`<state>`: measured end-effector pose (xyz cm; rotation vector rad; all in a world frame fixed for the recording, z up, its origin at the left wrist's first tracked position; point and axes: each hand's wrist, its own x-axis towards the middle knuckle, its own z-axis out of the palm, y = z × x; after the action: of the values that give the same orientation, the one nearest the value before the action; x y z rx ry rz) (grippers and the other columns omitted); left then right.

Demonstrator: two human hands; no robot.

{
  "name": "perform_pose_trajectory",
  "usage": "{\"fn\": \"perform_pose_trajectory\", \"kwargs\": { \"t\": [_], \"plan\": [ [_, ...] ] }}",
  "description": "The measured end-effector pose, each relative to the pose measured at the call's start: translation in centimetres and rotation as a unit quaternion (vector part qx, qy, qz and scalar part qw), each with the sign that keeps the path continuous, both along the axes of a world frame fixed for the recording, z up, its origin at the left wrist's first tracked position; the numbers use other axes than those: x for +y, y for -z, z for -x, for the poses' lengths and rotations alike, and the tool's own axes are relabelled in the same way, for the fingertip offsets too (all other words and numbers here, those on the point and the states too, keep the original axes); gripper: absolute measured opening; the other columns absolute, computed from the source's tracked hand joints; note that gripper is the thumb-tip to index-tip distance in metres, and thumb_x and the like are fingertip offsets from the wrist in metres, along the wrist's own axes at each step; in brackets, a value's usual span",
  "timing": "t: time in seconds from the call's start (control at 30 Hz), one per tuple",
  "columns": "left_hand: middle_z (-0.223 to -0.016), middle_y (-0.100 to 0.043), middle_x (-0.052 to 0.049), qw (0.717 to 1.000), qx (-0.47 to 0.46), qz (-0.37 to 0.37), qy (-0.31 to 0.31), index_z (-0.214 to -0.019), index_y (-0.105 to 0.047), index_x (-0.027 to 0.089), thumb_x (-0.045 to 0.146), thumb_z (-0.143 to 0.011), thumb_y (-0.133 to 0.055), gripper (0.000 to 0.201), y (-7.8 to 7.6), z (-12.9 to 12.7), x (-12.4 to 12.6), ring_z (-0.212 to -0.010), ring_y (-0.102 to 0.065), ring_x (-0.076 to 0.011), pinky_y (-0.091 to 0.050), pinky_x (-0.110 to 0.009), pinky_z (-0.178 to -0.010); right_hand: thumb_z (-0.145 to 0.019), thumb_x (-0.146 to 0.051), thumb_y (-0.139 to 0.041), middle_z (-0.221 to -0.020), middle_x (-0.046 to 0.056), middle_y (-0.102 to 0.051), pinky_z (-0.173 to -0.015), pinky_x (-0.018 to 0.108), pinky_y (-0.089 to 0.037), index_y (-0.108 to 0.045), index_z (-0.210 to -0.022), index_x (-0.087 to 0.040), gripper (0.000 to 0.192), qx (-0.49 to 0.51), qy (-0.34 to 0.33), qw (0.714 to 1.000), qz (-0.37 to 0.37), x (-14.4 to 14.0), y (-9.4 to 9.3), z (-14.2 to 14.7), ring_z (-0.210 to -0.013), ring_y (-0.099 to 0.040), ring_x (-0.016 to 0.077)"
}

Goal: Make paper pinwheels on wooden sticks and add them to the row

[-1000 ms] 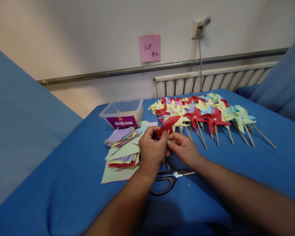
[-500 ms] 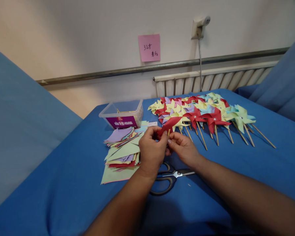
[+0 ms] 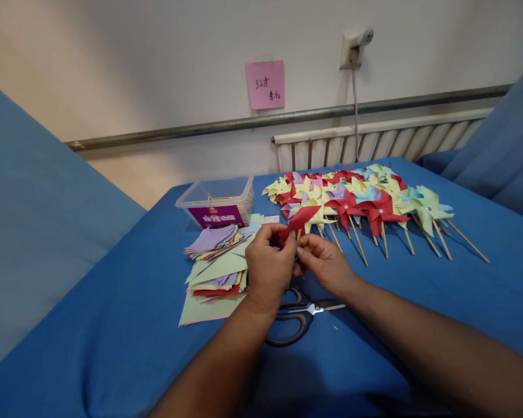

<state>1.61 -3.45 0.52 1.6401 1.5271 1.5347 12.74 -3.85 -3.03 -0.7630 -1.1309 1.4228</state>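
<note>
Here, in the head view, both hands met above the blue table (image 3: 113, 325), and the red paper piece (image 3: 297, 219) stood pinched between them. The left hand (image 3: 268, 270) was curled, its thumb and forefinger closed on the lower edge of the red paper; the right hand (image 3: 325, 264) was also closed, its fingertips (image 3: 300, 252) pressed to the same spot from the other side, where a thin wooden stick (image 3: 298, 234) showed just above them. The paper rose up and away from the fingers, its long axis tilting up toward the right, while the stick ran roughly upright, its lower length hidden behind the hands. Neither hand was clearly nearer; both touched the piece, the left covering more of it.

Just below the wrists lay a pair of scissors (image 3: 298, 319), flat on the table, handles toward the person and blades pointing right. Left of the left hand's knuckles sat a loose stack of cut paper squares (image 3: 215, 264) in purple, green, yellow and red. Beyond that stack stood a clear plastic box (image 3: 218, 203) with a purple label, open at the top; a few thin sticks showed inside, though the rest of its contents could not be made out. Past the fingertips and off to the right lay a spread of finished pinwheels (image 3: 361, 200), their sticks pointing back toward the person. A pink note (image 3: 265, 85) hung on the wall behind.
</note>
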Motion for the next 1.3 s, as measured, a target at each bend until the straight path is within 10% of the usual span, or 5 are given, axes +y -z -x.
{"fn": "perform_pose_trajectory", "kwargs": {
  "t": [1.3],
  "plan": [
    [-0.068, -0.065, 0.004, 0.998, 0.036, -0.044, -0.005, -0.080, -0.066, 0.020, 0.022, -0.074, -0.069, 0.007, -0.19, 0.00, -0.11, -0.061, -0.059, -0.0112, -0.047, -0.023, -0.062, -0.071, -0.051, -0.076, -0.056, -0.004, -0.063, -0.048, 0.024, -0.050, -0.058, -0.075, -0.020, 0.036, 0.021, 0.014, 1.000, -0.005, -0.09, 0.26, 0.32, -0.046, -0.060, 0.0110]
  ]
}}
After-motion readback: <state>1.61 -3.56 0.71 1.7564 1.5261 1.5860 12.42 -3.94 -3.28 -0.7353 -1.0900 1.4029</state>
